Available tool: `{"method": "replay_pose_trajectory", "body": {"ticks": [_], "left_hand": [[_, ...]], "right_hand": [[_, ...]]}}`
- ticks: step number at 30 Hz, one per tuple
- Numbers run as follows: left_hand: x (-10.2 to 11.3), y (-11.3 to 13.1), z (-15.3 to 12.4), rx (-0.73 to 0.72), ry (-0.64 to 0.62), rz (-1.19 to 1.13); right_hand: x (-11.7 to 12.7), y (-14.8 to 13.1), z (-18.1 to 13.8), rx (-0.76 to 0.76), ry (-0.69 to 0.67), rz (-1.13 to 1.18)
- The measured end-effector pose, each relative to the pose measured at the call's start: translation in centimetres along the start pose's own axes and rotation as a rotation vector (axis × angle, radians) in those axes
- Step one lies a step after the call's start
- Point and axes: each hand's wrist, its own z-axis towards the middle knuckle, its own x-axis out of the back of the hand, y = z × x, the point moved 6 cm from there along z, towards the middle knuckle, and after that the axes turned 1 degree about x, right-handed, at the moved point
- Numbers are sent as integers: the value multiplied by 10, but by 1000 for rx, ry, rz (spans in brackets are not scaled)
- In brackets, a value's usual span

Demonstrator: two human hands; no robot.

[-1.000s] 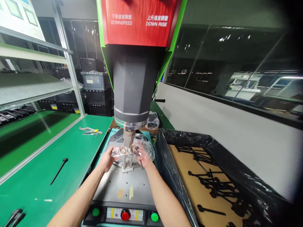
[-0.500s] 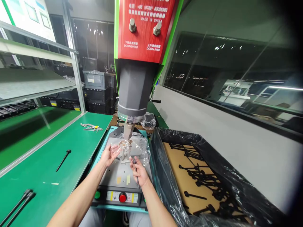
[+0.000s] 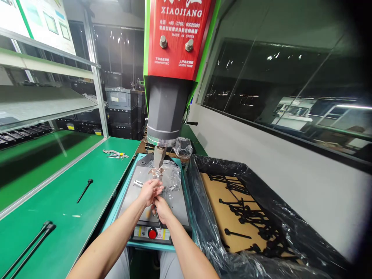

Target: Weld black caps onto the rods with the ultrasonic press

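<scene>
Both my hands meet over the grey base plate of a red and green press machine. My right hand is closed on a thin black rod that points down toward the front panel. My left hand is closed in a pinch at the rod's upper end, touching the right hand. Just beyond them a small fixture wrapped in clear plastic film sits under the machine's metal horn.
A box lined with black plastic at my right holds several black rods on cardboard. The green bench at my left carries loose black rods and metal tools. A red button sits on the front panel.
Both hands drew back from the wrapped fixture toward me and came together on the black rod. The camera view pulled back and rose.
</scene>
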Motion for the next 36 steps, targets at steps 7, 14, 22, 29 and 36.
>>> {"method": "replay_pose_trajectory", "body": {"ticks": [7,14,22,29,36], "left_hand": [[-13,14,-6,4,-62,6],[-22,33,-7,12,-98,30],[-17,34,-4,41,-37,82],[-11,28,0,68,-30,132],[-8,23,3,75,-15,145]], "right_hand": [[12,-46,17,291,209,-294],[26,-95,21,527,270,-339],[30,-117,40,577,290,-350],[28,-119,71,436,157,-272],[31,-129,71,454,12,-294]]}}
